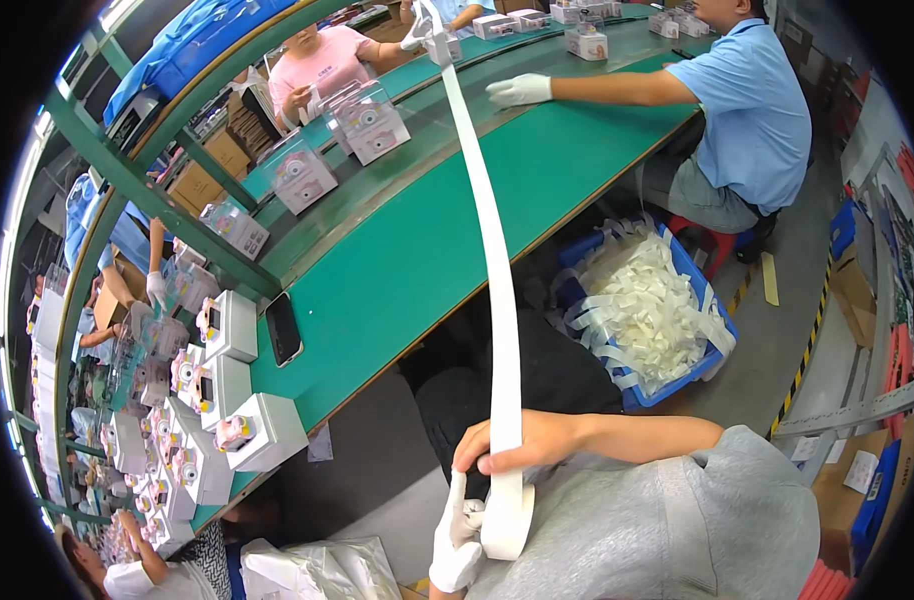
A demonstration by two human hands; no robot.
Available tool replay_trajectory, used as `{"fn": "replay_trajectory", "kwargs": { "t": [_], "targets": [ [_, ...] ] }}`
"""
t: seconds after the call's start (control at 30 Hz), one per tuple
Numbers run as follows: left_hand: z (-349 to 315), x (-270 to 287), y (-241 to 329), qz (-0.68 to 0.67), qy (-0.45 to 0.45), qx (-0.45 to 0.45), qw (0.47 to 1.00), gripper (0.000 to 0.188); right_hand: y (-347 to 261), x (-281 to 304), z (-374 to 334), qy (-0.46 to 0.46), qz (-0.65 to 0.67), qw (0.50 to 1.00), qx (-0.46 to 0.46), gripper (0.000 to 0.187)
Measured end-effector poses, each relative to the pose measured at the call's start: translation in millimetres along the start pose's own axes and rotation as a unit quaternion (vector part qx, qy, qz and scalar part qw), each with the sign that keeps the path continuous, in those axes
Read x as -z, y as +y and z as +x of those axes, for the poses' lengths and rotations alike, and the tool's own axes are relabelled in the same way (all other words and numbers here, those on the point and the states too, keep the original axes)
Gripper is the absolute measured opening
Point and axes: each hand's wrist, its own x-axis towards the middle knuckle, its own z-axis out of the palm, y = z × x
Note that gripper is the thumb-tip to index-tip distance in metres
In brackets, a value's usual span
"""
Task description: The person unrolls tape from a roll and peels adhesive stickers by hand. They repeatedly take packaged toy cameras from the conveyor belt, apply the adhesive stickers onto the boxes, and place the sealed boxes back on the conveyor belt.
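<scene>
Where the bench (407, 255) reaches its left end, white boxes (282, 437) bear pink toy cameras (234, 432), perhaps set on top so each stays paired with its box; a phone (284, 328) lies flat just beside them. The gloved left hand (457, 545) grasps the roll (507, 522) by its left side, close before the grey shirt (632, 520), seemingly to steady it, while the bare right hand (542, 440) pinches the strip (489, 250) just above, probably to control its slack. That strip rises across the bench; its far end is unclear. Right of it, a blue bin (720, 338) heaped with pale scraps (647, 300) stands on the floor, likely for handy discarding. As for surface and room, the bench top is smooth green, edged brown; green posts (167, 200) rise at left, a co-worker (762, 120) in blue sits at right, and a striped line (803, 368) marks the floor.
</scene>
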Motion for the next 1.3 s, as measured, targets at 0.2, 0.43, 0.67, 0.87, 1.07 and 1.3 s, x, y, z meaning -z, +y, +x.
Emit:
{"fn": "replay_trajectory", "kwargs": {
  "t": [0.2,0.43,0.67,0.87,1.07,1.3],
  "targets": [
    [-8.1,-7.9,12.6,-0.012,-0.041,-0.064,0.997,0.117,-22.1,35.2,-7.5,0.158,0.033,0.985,0.058,0.052],
    [-7.2,-19.7,32.4,0.061,-0.073,-0.048,0.994,0.118,-27.8,67.2,-13.4,0.183,0.118,0.973,0.074,0.035],
    [-13.7,-27.2,34.3,0.090,-0.002,-0.030,0.995,0.129,2.9,-3.8,-6.2,-0.028,-0.027,0.993,-0.112,0.029],
    [-22.6,-16.2,19.7,0.026,-0.025,-0.066,0.997,0.123,-21.3,22.9,1.7,0.141,-0.058,0.988,0.011,0.031],
    [-30.9,-24.0,26.7,-0.005,-0.041,-0.039,0.998,0.129,-26.3,55.3,1.4,0.204,0.060,0.971,0.107,0.020],
    [-36.6,-29.9,31.2,0.020,-0.002,-0.049,0.999,0.124,3.0,-6.3,-5.7,0.075,-0.005,0.996,-0.048,0.024]
  ]
}}
